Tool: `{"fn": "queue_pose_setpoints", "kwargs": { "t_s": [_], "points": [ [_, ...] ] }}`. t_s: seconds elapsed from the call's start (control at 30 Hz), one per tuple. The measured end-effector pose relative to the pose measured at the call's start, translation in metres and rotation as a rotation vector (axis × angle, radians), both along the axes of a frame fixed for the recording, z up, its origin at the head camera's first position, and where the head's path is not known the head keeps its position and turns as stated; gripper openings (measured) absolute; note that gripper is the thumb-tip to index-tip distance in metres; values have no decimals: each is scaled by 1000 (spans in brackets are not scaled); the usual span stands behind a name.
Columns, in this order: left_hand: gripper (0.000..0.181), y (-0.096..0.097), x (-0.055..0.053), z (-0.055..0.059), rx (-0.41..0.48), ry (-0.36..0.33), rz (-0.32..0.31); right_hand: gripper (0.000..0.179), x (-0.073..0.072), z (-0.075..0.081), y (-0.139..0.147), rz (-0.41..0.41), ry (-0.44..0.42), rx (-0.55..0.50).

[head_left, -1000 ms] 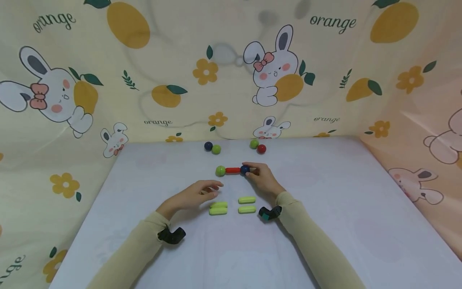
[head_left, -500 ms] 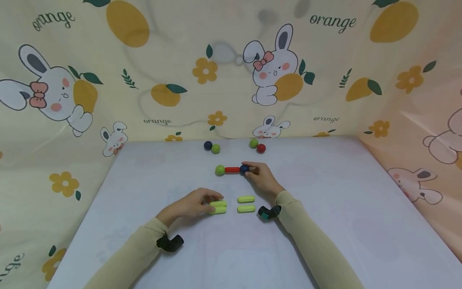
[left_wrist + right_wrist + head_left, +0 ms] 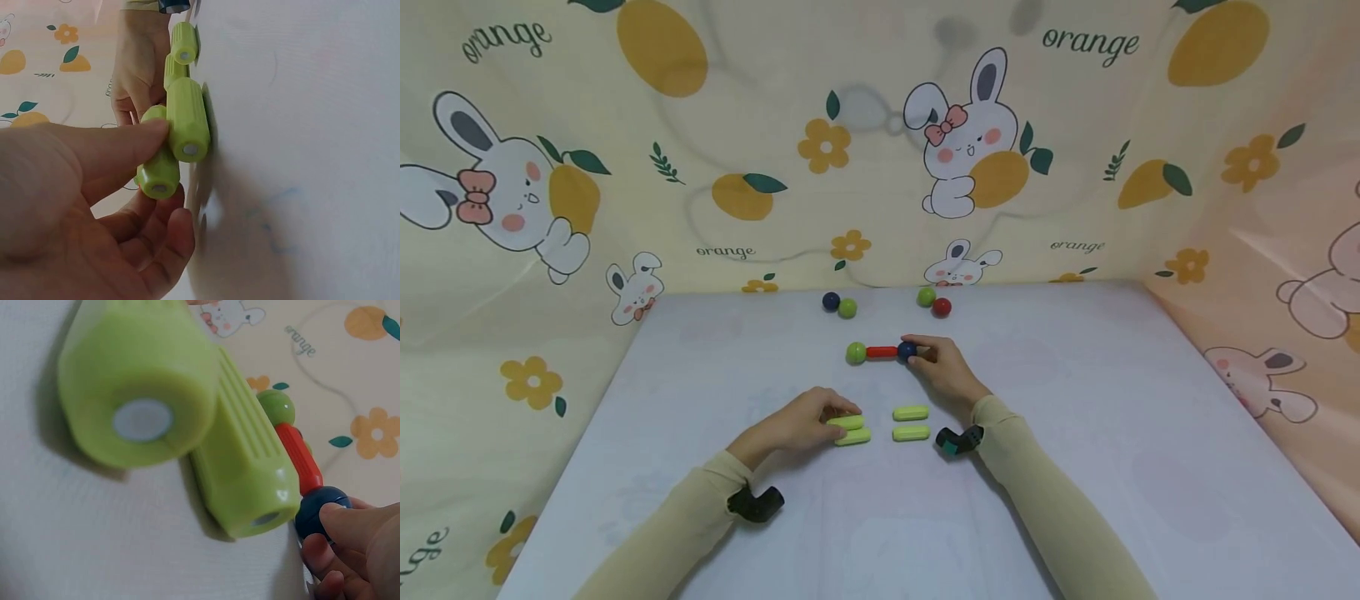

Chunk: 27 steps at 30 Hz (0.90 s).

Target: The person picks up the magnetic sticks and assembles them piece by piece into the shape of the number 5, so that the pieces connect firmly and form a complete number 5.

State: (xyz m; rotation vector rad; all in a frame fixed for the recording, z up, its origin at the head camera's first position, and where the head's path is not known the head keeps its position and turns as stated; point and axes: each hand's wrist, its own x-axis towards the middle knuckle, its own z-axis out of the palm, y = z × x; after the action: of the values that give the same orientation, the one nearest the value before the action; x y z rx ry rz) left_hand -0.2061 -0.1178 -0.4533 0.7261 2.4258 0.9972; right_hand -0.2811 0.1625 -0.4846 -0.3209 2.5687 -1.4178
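Left hand [image 3: 796, 423] has got a ridged lime-green plastic stick [image 3: 159, 174] pinched, and right hand [image 3: 951, 369] pinches the shiny navy ball [image 3: 311, 515] capping a skinny red plastic rod [image 3: 882, 352].

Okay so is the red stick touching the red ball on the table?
No, the red stick sits between a green ball and a dark blue ball, while the red ball lies farther back.

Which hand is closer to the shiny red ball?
Right. The right hand is in front of the shiny red ball, pinching a dark blue ball. The left hand is farther off, down and left in the head view, pinching a light green ribbed stick.
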Motion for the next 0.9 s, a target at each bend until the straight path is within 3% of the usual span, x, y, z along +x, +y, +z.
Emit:
{"fn": "queue_pose_setpoints", "kwargs": {
  "t_s": [0.33, 0.67, 0.9],
  "points": [
    [31, 1, -6, 2, 36, -42, 69, 48, 0, -1, 0, 5, 7, 2],
    [34, 5, -23, 1, 102, -208, 248, 48, 0, 2, 0, 9, -6, -10],
    [40, 9, -34, -4, 152, -268, 296, 48, -2, -1, 1, 6, 1, 0]
  ]
}}
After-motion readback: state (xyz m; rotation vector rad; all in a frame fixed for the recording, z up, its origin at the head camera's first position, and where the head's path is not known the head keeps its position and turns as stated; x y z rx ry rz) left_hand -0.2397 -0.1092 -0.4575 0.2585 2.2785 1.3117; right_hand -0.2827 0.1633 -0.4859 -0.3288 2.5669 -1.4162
